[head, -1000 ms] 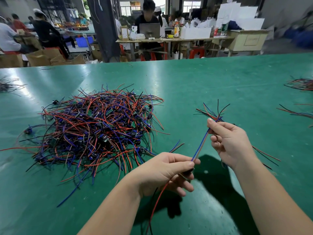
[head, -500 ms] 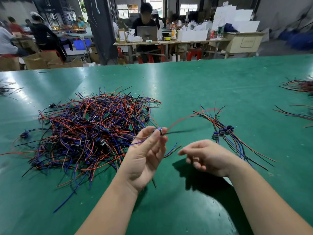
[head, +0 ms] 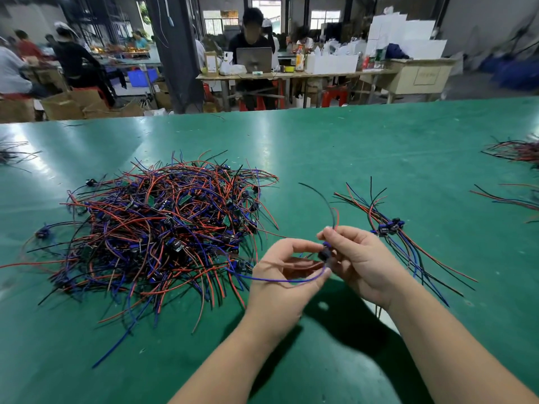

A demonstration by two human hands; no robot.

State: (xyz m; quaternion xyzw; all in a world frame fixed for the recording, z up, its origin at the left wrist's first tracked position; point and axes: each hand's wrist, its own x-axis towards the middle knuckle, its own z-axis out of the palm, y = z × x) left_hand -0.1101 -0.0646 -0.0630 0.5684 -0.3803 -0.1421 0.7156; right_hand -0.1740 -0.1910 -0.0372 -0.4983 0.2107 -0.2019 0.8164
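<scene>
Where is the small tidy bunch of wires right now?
In the head view the small bunch lies on the green table, right of centre, just beyond the right hand; the big tangled pile lies to its left.

Small black-and-blue wired component (head: pixel 324 253) with blue, red, black leads, above table

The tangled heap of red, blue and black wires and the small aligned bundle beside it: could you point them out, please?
Tangled heap (head: pixel 169 228): head view, its middle.
Aligned bundle (head: pixel 389 227): head view, its connectors.
</scene>
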